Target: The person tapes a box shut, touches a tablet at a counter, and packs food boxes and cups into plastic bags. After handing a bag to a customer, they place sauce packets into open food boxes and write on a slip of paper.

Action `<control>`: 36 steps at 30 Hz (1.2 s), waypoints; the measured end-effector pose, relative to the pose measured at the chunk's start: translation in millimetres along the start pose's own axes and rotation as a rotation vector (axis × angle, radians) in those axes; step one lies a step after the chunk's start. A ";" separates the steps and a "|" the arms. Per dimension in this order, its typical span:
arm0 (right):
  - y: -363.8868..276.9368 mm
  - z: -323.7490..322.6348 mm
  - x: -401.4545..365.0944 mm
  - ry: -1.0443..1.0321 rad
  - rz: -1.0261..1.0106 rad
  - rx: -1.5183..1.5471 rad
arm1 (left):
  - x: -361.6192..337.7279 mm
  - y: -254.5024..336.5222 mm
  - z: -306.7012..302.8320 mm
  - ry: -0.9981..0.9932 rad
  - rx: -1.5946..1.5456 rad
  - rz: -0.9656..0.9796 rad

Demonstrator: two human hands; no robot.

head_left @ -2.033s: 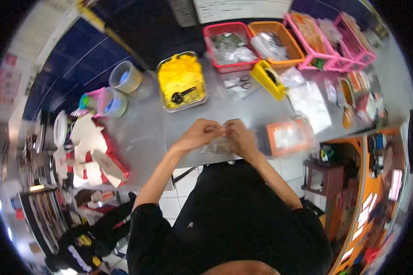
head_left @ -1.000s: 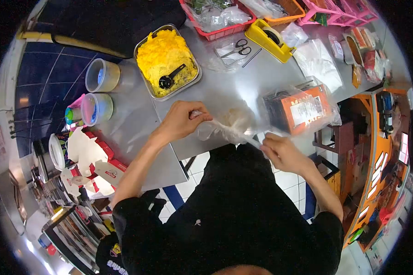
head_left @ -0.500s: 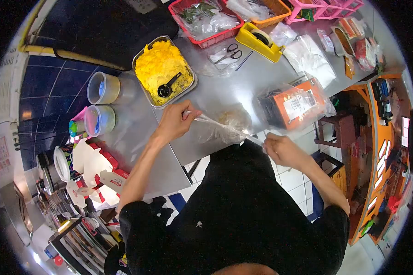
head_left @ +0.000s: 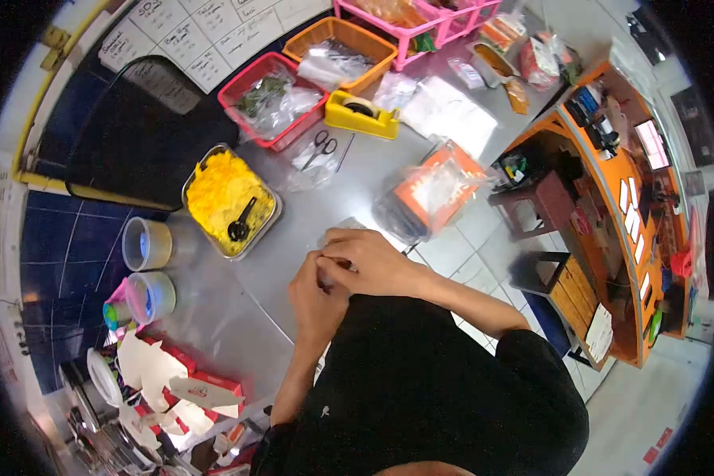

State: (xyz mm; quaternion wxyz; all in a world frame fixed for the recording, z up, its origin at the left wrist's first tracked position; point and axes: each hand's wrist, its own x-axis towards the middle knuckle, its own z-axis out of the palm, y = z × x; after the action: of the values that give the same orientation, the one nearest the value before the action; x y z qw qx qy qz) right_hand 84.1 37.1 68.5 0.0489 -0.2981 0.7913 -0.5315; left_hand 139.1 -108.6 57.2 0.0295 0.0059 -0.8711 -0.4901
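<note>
The person I see wears a plain black T-shirt (head_left: 452, 389), its loose, short right sleeve (head_left: 541, 349) ending near the elbow, well back from the right hand (head_left: 377, 262). A tiny whitish emblem (head_left: 325, 412) marks the cloth on the near side of the grip, below the left hand (head_left: 316, 305). Both forearms and hands are bare.
</note>
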 end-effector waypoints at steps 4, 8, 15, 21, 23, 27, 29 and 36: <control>-29.9 -31.5 -10.7 0.296 -0.133 -0.144 | 20.4 4.7 -14.0 0.042 -0.030 0.029; -11.9 -75.8 -45.1 0.672 -0.099 -0.530 | 44.0 28.7 -14.2 0.072 0.017 0.104; 28.2 -145.2 -68.6 0.503 0.236 -0.726 | 87.5 36.6 0.5 0.043 0.120 0.110; 71.0 -193.8 -67.5 0.269 0.393 -0.331 | 119.0 46.6 8.5 0.049 0.362 -0.007; 66.3 -210.2 -59.9 0.333 0.356 -0.038 | 123.3 47.1 13.6 0.063 0.435 -0.047; 90.3 -241.7 -49.9 0.361 0.081 -0.106 | 134.1 51.8 25.3 0.179 0.524 0.101; 96.1 -251.2 -45.0 0.339 0.048 -0.074 | 136.0 62.2 26.4 0.138 0.463 -0.055; 124.8 -280.3 -43.5 0.130 -0.007 0.027 | 49.8 73.4 60.4 0.383 0.088 0.064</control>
State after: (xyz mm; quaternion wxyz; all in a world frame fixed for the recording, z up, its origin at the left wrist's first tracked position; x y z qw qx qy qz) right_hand -43.2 319.6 70.0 -0.0003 -0.2650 0.7846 -0.5605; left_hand 87.3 -20.9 90.9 0.2099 0.0724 -0.8699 -0.4404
